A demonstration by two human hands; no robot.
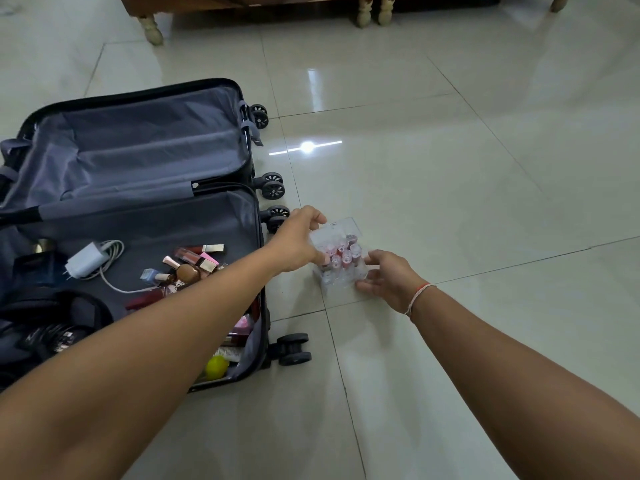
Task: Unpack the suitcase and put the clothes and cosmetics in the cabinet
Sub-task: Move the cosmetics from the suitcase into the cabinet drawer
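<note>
A clear plastic organizer [341, 252] holding several pink lip gloss tubes stands on the tiled floor, right of the suitcase. My left hand [299, 240] grips its left side, fingers curled over the rim. My right hand [388, 277] touches its right side with fingers spread. The open dark suitcase [258, 209] lies on the floor at left. Its near half holds loose cosmetics [188, 268], a white charger with cable [88, 259], a yellow-green ball [217, 367] and dark items at the lower left. Its far half shows only grey lining.
Wooden furniture on turned pale legs [365, 10] stands at the far edge of the glossy tiled floor [450, 168]. The suitcase wheels [294, 348] stick out toward the organizer.
</note>
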